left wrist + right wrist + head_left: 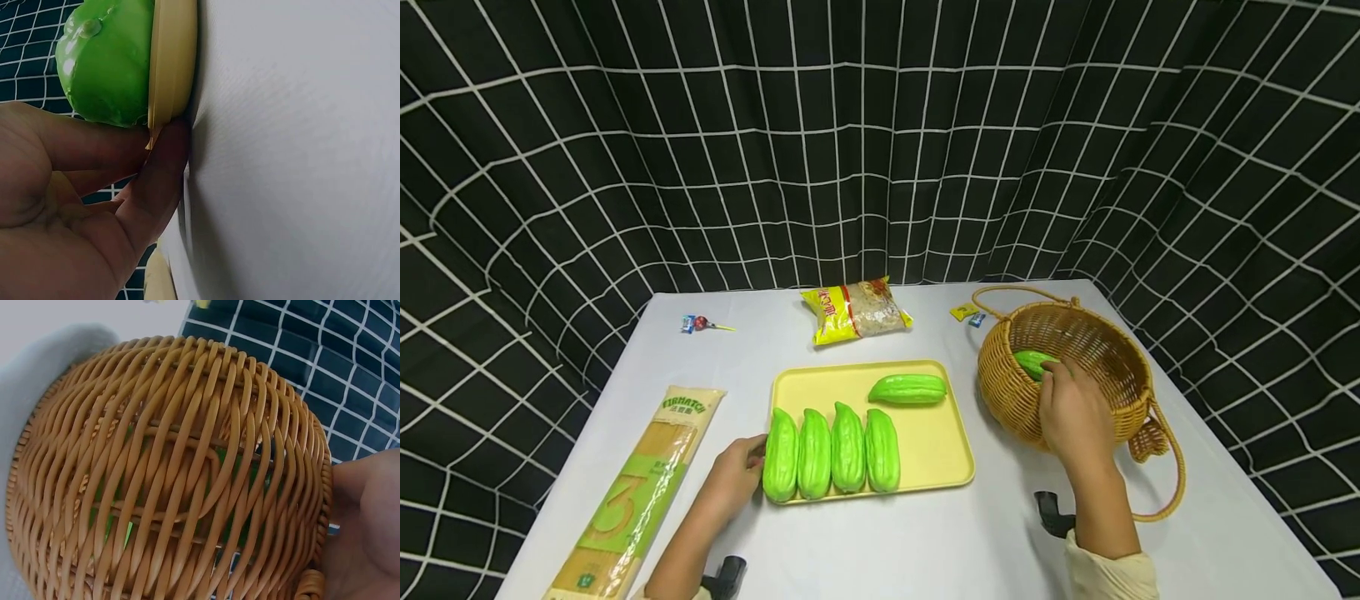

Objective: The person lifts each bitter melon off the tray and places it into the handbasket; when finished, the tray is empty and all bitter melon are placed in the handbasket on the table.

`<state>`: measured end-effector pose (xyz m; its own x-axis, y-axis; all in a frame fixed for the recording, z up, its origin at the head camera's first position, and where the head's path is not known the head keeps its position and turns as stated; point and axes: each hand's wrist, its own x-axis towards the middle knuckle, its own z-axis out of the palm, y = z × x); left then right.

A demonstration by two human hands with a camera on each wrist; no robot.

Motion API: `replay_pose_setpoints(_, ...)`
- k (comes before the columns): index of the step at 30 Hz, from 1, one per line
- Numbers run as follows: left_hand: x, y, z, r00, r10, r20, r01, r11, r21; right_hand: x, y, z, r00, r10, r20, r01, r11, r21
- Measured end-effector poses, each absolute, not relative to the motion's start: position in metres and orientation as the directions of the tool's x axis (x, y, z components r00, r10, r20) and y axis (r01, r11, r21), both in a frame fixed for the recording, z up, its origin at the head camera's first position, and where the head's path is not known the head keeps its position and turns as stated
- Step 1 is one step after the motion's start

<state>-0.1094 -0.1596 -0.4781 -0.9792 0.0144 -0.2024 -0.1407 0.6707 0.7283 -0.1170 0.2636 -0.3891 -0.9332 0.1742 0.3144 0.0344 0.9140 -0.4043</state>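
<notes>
Right hand in basket on a gourd; left hand steadying the tray.

The right hand [1075, 412] reaches into the wicker basket [1120, 400], its fingers apparently curled around a green bitter gourd [1032, 362], though the grasp is partly hidden. The left hand [737, 475] rests relaxed, fingertips pressed against the yellow tray [936, 442] edge, likely bracing it. Five gourds [831, 450] already lie on the tray.

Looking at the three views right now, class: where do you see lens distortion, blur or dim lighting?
Head view: the grid curtain lines bow outward, a wide-lens effect, while the tray is evenly lit and sharp. Left wrist view: dim, the left hand in shadow and soft, very close to the lens. Right wrist view: the basket fills the frame, its weave fairly sharp; the right hand at the edge is blurred.
</notes>
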Motion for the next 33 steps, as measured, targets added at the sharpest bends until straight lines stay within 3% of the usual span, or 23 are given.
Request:
replay_pose_setpoints(3, -0.110, -0.159, -0.478, -0.979, 0.010, -0.204, -0.145, 0.670, 0.728, -0.117, 0.259, -0.390, -0.914, 0.189, 0.359, 0.019, 0.905, -0.426)
replay_pose_setpoints(7, -0.109, -0.158, -0.477, -0.979, 0.018, -0.203, -0.137, 0.678, 0.722, -0.115, 0.243, -0.396, -0.842, 0.198, 0.502, -0.077, 0.877, -0.474)
replay_pose_setpoints(11, -0.110, -0.158, -0.476, -0.979, 0.020, -0.203, -0.135, 0.682, 0.718, -0.113, 0.211, -0.402, -0.829, 0.087, 0.553, -0.239, 0.838, -0.490)
replay_pose_setpoints(17, -0.110, -0.158, -0.475, -0.978, 0.017, -0.207, -0.139, 0.686, 0.714, -0.101, 0.152, -0.417, -0.941, -0.141, 0.309, -0.285, 0.822, -0.494)
replay_pose_setpoints(22, -0.109, -0.158, -0.478, -0.977, 0.016, -0.211, -0.144, 0.680, 0.719, -0.092, 0.122, -0.435, -0.958, -0.251, 0.138, -0.287, 0.829, -0.479)
replay_pose_setpoints(33, -0.110, -0.158, -0.477, -0.978, 0.012, -0.208, -0.143, 0.688, 0.712, -0.090, 0.111, -0.450, -0.965, -0.255, 0.056, -0.249, 0.833, -0.494)
